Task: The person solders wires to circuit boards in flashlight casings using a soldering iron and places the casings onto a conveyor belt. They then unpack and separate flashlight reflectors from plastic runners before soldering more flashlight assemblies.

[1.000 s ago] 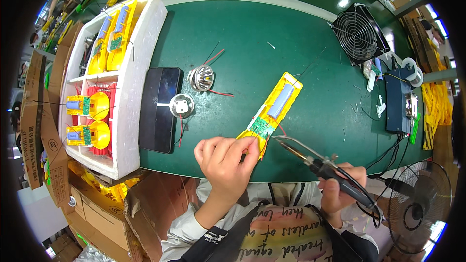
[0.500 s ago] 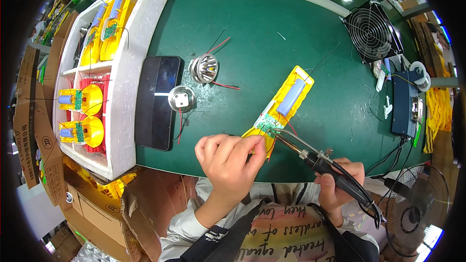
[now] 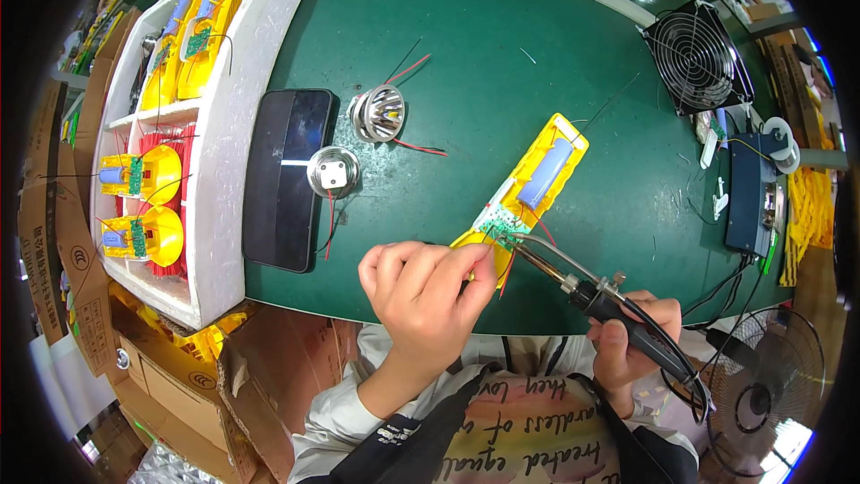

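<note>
A yellow plastic flashlight housing (image 3: 566, 133) lies slantwise on the bench, a blue cylindrical battery (image 3: 546, 174) in its upper part. Below the battery sits a green circuit board (image 3: 503, 221). My left hand (image 3: 425, 291) is closed in a pinch at the board's lower edge, on what looks like a thin dark wire; its fingertips partly cover the yellow end. In my right hand (image 3: 632, 341) is a soldering iron (image 3: 618, 314) with a metal feed tube alongside. Its tip meets the board just right of my left fingertips. Red wires stick out beside the board.
Two silver reflector lamp heads (image 3: 378, 114) (image 3: 333, 172) with wires lie left of the housing, beside a black phone (image 3: 287, 181). A white foam box (image 3: 219, 179) holds more yellow housings. At right stand a black fan (image 3: 699, 58), a blue soldering unit (image 3: 751, 193) and a solder spool (image 3: 782, 145).
The view has shifted slightly, so the bench things sit a little differently. Both hands keep their grip, and the iron's tip stays at the board.
</note>
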Demonstrator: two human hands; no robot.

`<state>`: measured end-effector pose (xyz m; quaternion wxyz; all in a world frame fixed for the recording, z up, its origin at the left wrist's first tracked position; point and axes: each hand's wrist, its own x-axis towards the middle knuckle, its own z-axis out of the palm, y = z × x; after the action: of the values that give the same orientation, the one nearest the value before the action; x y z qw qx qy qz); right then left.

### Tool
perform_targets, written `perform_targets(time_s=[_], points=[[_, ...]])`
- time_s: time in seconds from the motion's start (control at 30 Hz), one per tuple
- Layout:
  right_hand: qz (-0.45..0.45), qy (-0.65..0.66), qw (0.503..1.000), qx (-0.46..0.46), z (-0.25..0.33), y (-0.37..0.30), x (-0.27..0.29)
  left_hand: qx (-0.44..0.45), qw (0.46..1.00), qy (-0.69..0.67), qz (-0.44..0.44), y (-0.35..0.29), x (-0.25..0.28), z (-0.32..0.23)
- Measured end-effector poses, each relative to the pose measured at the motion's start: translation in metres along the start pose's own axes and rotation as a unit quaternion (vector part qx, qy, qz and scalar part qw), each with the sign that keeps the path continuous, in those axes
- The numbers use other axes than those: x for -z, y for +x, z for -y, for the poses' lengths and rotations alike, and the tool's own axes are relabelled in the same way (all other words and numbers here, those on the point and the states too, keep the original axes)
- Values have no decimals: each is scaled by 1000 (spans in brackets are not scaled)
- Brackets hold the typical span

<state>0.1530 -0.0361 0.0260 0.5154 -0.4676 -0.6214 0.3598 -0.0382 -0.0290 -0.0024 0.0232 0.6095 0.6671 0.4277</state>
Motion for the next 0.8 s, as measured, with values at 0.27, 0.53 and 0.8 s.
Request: perform_targets(time_s=[0.27,0.53,0.8], points=[[17,-34,999,2,5,3,4,4,1000,1,-1,0,-1,1],[-29,-22,997,65,1,1,10,3,1000,-8,2,3,2,-2],[-44,13,998,52,5,1,9,-12,1000,-6,-1,0,0,-1]])
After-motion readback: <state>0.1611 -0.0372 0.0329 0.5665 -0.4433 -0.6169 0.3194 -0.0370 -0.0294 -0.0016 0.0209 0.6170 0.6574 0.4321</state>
